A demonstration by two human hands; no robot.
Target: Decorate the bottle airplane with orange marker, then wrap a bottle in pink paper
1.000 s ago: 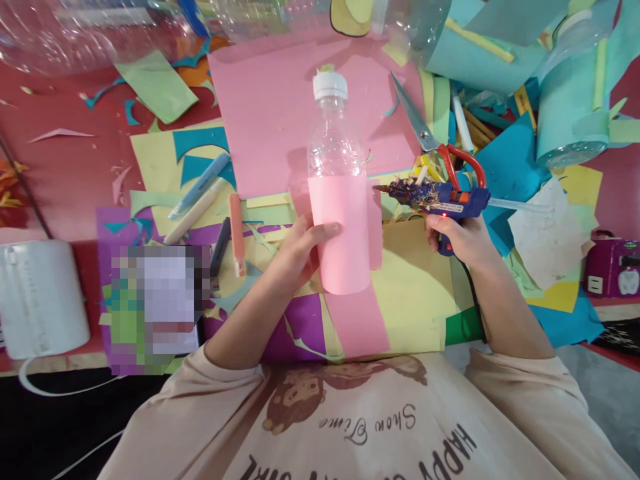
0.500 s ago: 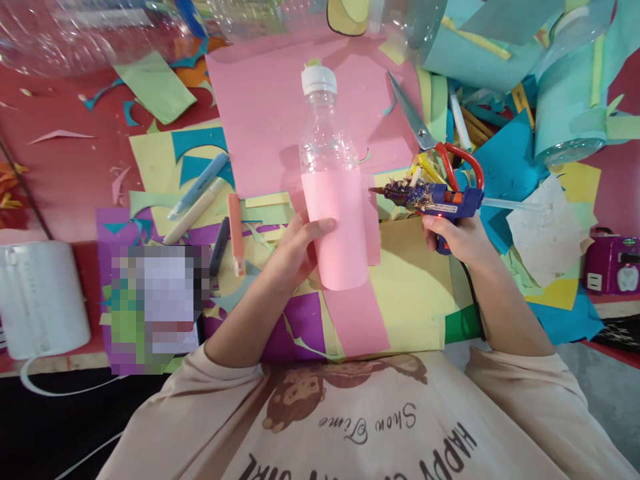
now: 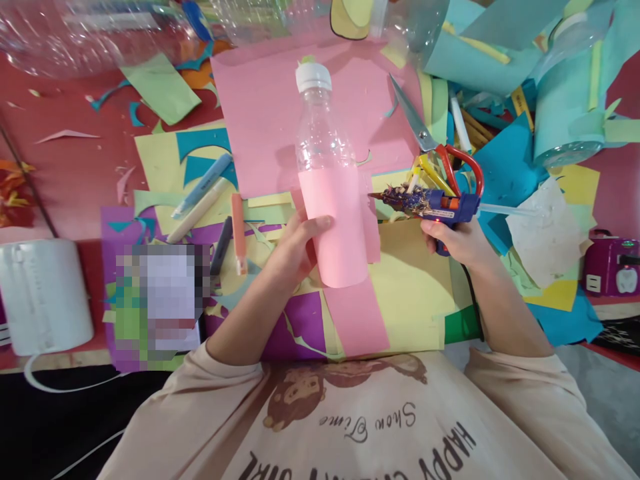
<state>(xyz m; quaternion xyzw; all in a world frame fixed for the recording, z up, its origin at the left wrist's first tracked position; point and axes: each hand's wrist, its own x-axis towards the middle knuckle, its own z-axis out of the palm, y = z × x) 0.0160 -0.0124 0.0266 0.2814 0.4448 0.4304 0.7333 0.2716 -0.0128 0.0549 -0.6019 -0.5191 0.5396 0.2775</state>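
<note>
A clear plastic bottle (image 3: 325,133) with a white cap stands over the table, its lower part wrapped in pink paper (image 3: 340,233). My left hand (image 3: 303,243) is closed round its left side, the thumb across the paper and the other fingers hidden behind. In my right hand (image 3: 455,237) is a dark blue glue gun (image 3: 425,202), gripped by its handle. Its crusted nozzle points left, close to the paper's loose right edge (image 3: 370,223); whether it touches cannot be told. A clear glue stick (image 3: 510,211) juts from the gun's back.
Red-handled scissors (image 3: 425,137) lie just behind the glue gun. Pink sheet (image 3: 265,113), cut scraps and several markers (image 3: 238,233) cover the table. A bottle wrapped in light green paper (image 3: 570,100) is at the right. A white box-like object (image 3: 45,297) is at the left.
The bottle has tilted slightly, its cap shifting a little left. The glue gun has barely moved, and both hands keep their hold.
</note>
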